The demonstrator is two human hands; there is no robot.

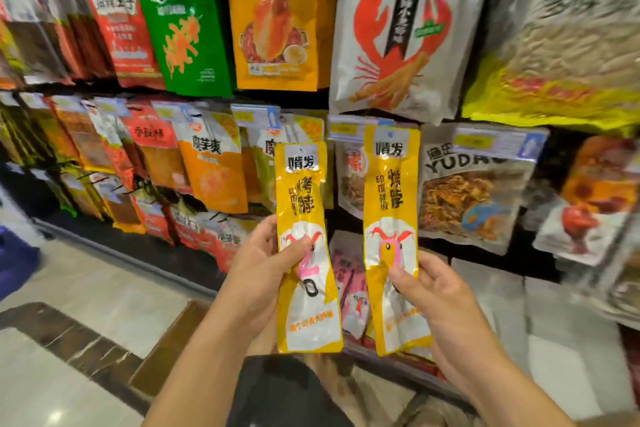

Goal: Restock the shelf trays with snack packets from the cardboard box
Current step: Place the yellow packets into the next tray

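Yellow packets: two long, narrow foil snack packets, one in each hand, are held upright and side by side in front of the shelving with a gap between them. I call them the left packet [304,308] and the right packet [391,191].
Left hand: my left hand [263,263] grips the left packet at its middle, thumb curled across the printed front and fingers hidden behind.
Right hand: my right hand [433,291] pinches the right packet low down, thumb pressed on the front and fingers wrapped behind. This packet's top stands higher in the scene than the other's.
Cardboard box: the cardboard box [166,350] sits low and near, left of my forearms, with a brown flap showing. I cannot see what is inside.
Shelf tray: through the gap I see pink packets [349,288] lying low on the right, apparently in a tray. Its rim is too blurred and covered to make out.
Surroundings: hanging bags fill the far wall, with a white lobster bag [405,28] above and a clear-window bag [474,191] to the right. The pale floor [69,288] runs along the left.
Step in hand: I judge this as the carry from box to shelf, with both packets lifted and neither placed yet.
Next move: it calls for finding the matching yellow tray, then lowering one packet at a time and seating it face out without creasing the foil.
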